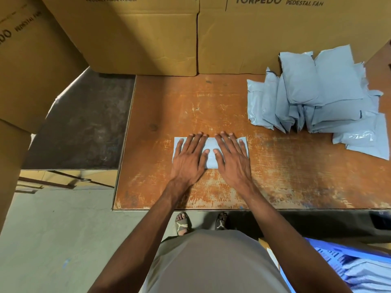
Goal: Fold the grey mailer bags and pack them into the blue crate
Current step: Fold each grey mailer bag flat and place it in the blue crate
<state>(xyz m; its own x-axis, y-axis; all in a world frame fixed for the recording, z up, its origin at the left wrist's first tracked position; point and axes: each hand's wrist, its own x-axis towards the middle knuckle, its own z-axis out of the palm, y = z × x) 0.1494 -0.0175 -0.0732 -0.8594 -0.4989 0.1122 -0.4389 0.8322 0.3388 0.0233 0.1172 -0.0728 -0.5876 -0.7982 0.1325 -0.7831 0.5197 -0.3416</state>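
A folded grey mailer bag (211,159) lies flat on the worn orange table (190,106), near its front edge. My left hand (189,157) presses on the bag's left half with straight, spread fingers. My right hand (231,158) presses flat on its right half the same way. A heap of several grey mailer bags (317,98) sits at the table's right back. The blue crate (338,263) stands on the floor at the lower right, with grey bags inside it; my right forearm partly covers it.
Large brown cardboard boxes (148,39) stand along the table's back edge, and more (25,70) stack up at the left. A lower dark surface (84,123) adjoins the table's left side. Grey concrete floor (53,240) lies below, with my sandalled feet under the table edge.
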